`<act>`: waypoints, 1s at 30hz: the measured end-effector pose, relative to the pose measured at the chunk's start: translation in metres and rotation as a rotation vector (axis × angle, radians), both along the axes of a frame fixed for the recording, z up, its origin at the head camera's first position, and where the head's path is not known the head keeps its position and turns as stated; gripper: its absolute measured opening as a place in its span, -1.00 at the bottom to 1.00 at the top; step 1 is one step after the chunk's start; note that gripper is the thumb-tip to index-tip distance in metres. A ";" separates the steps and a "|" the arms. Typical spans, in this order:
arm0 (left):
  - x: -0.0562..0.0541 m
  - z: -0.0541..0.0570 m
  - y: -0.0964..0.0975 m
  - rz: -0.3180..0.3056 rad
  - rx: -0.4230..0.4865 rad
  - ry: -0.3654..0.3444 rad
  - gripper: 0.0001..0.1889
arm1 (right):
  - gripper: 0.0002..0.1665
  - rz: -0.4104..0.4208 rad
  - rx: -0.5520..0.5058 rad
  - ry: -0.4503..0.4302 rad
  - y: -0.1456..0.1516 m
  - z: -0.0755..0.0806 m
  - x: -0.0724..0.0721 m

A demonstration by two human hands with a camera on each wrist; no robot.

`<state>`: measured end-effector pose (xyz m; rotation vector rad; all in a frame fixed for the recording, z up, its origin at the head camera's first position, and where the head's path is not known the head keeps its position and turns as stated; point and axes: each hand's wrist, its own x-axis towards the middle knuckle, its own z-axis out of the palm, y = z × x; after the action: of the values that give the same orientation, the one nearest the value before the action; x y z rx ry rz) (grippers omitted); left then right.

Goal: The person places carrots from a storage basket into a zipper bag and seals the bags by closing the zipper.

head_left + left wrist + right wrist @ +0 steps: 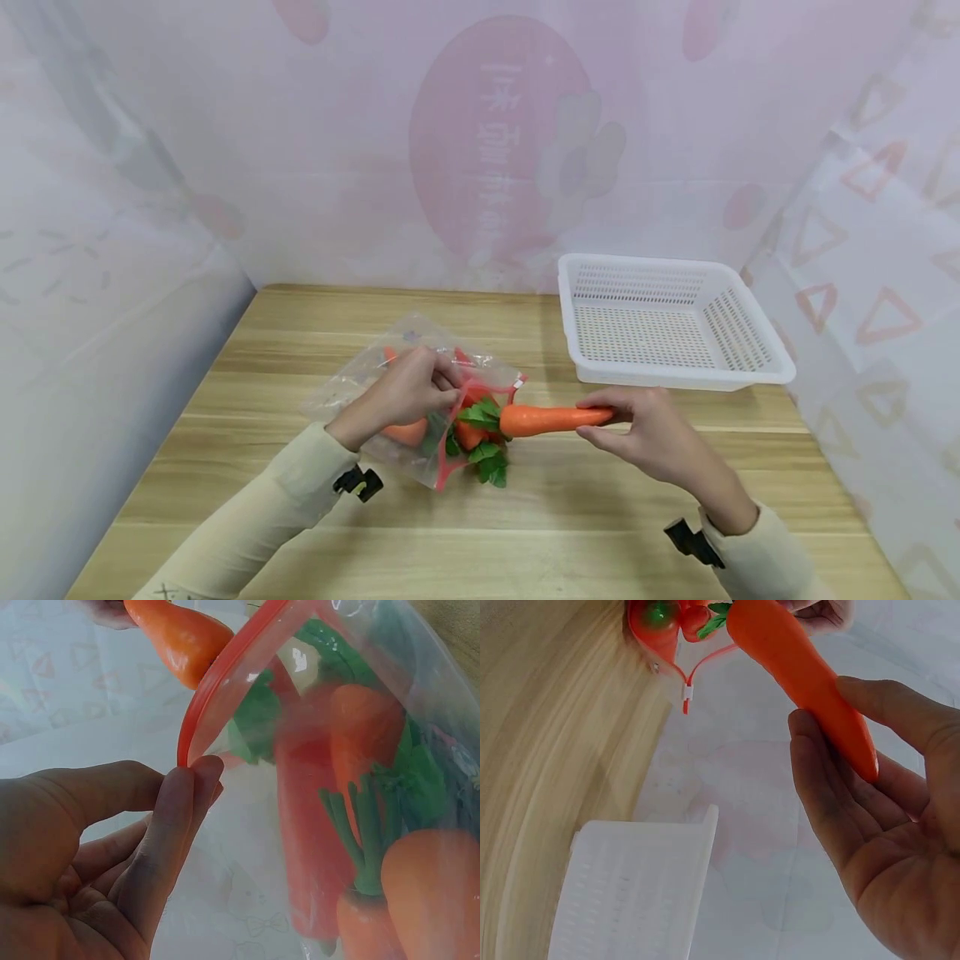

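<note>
My right hand [651, 435] pinches an orange carrot [551, 420] by its narrow tip, holding it level. The carrot's leafy green end points left, at the mouth of a clear zip bag [337, 390] with a red-edged opening. My left hand [408, 390] pinches that red edge [196, 712] between thumb and fingers. Inside the bag, the left wrist view shows more orange carrots [431, 889] with green tops and a long red vegetable [311, 840]. Green leaves [492, 468] stick out of the opening. A white slider [688, 692] sits at one end of the zip.
A white perforated plastic basket [686, 379] stands at the back right of the wooden table [420, 550], with nothing in it. Printed pale cloth walls [337, 208] rise behind the table and along both sides.
</note>
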<state>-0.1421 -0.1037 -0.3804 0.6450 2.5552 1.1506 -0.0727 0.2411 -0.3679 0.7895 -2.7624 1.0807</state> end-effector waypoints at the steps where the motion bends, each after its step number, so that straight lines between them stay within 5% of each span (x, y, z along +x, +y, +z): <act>1: 0.000 0.000 0.000 0.000 -0.003 0.002 -0.93 | -0.70 -0.002 0.001 0.001 -0.001 -0.002 0.000; 14: 0.000 -0.001 0.000 0.005 0.006 -0.007 -0.94 | -0.75 -0.040 0.030 0.036 -0.018 -0.023 -0.007; 30: -0.002 -0.002 -0.001 0.005 0.002 -0.014 -0.93 | -0.88 -0.008 0.070 -0.067 -0.053 -0.037 -0.009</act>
<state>-0.1443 -0.1045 -0.3820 0.6289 2.5461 1.1561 -0.0817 0.1886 -0.4052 0.7622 -2.8714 1.0329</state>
